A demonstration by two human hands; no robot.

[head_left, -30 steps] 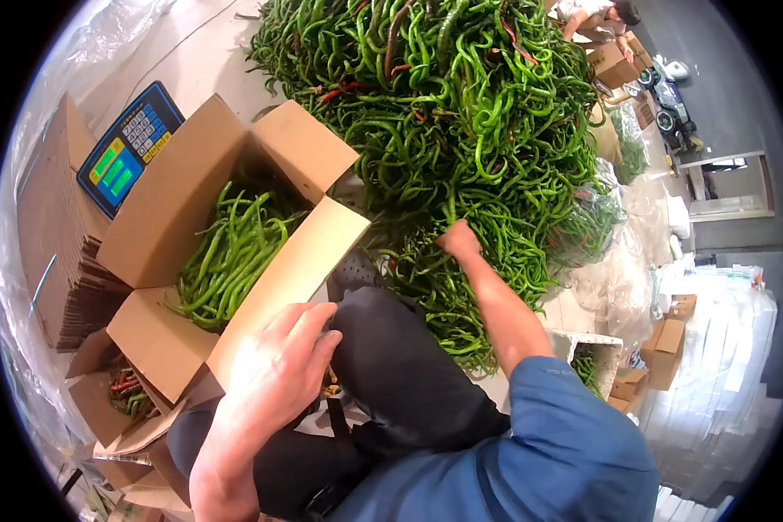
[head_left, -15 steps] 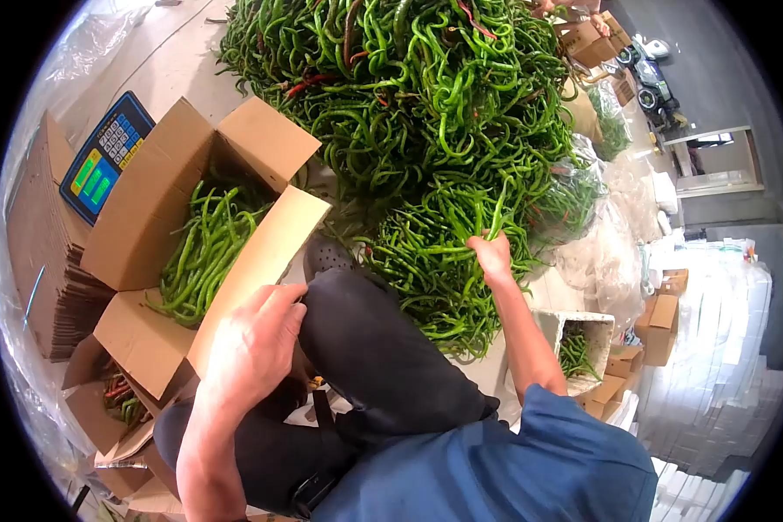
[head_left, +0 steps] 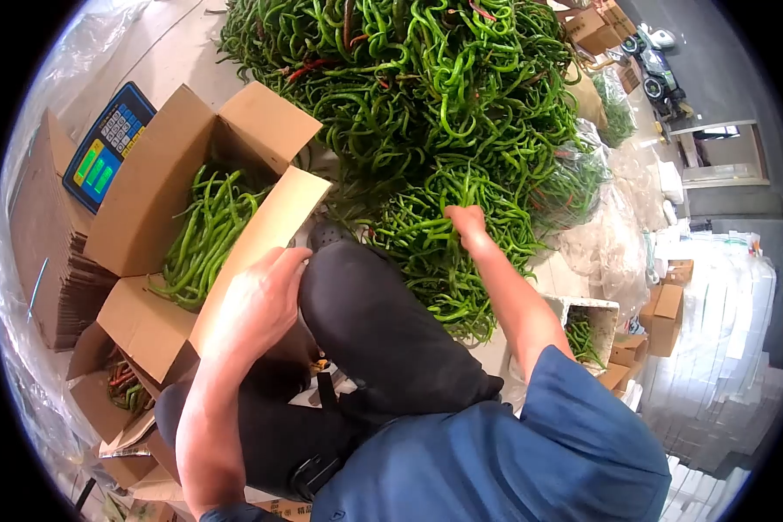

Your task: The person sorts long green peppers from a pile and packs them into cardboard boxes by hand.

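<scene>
My right hand [head_left: 468, 224] is over the near part of a big heap of long green chili peppers [head_left: 444, 287]. Its fingers are closed among the peppers; exactly which ones they pinch is hidden. My left hand [head_left: 257, 300] hovers by my bent knee, beside the near flap of an open cardboard box [head_left: 152, 204]. Its fingers are curled together, and their undersides are out of sight. Long green chili peppers [head_left: 209, 235] lie roughly side by side inside that box.
A scale display [head_left: 109, 143] stands behind the box, near stacked flat cardboard [head_left: 48, 287]. Lower left, another box holds reddish peppers [head_left: 129, 383]. To the right are a white foam box [head_left: 605, 331] with green peppers and a clear bag of peppers [head_left: 570, 183].
My right hand has moved left and slightly up across the heap; the pepper that stuck up from it no longer shows. My left hand has shifted slightly upward beside the flap.
</scene>
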